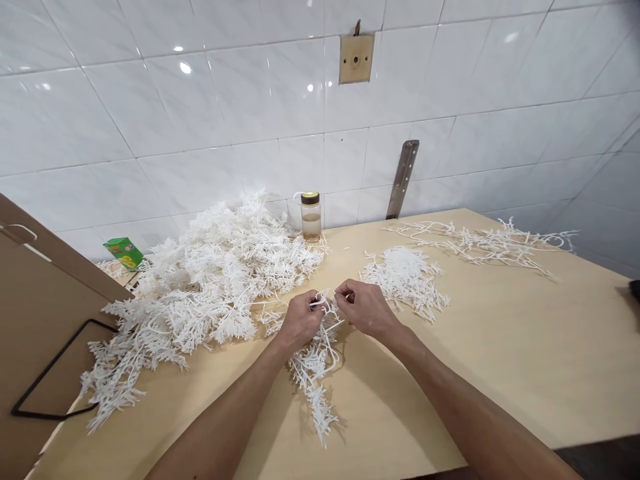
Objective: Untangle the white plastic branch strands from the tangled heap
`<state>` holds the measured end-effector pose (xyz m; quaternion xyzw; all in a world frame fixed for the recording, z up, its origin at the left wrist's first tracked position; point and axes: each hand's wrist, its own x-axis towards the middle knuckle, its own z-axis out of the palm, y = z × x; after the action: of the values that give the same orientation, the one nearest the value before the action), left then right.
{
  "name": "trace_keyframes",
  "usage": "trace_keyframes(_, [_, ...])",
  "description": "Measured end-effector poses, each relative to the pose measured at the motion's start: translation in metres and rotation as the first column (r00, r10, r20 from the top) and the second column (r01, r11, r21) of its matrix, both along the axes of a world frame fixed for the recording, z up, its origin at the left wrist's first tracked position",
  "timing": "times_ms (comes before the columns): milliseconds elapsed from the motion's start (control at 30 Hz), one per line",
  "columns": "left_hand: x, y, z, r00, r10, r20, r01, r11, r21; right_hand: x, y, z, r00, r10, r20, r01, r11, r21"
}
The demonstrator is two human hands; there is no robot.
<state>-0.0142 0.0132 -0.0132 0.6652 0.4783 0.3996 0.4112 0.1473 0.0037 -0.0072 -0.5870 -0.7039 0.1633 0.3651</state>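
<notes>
Near the middle of the table, my left hand (302,321) is closed around the stem end of a white artificial branch (315,370), whose feathery twigs hang down toward the table's front. Just to the right, my right hand (365,305) is closed in a pinch at the top of the same branch; what its fingertips grip is too small to make out. A large heap of white branches (215,267) lies left of my hands. Behind my right hand is a smaller pile of white sprigs (403,279).
Bare white stems (493,245) lie at the table's back right. A lidded bottle (311,217) with liquid stands by the tiled wall. At the left are a green packet (125,253), a cardboard box (55,320) and a black wire frame (47,373). A metal bracket (403,179) leans at the wall.
</notes>
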Motion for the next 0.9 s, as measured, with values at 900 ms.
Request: trace_keyframes(900, [-0.003, 0.000, -0.005, 0.998, 0.069, 0.003, -0.069, 0.995, 0.074, 0.004, -0.004, 0.007, 0.991, 0.101, -0.092, -0.104, 0.994, -0.038])
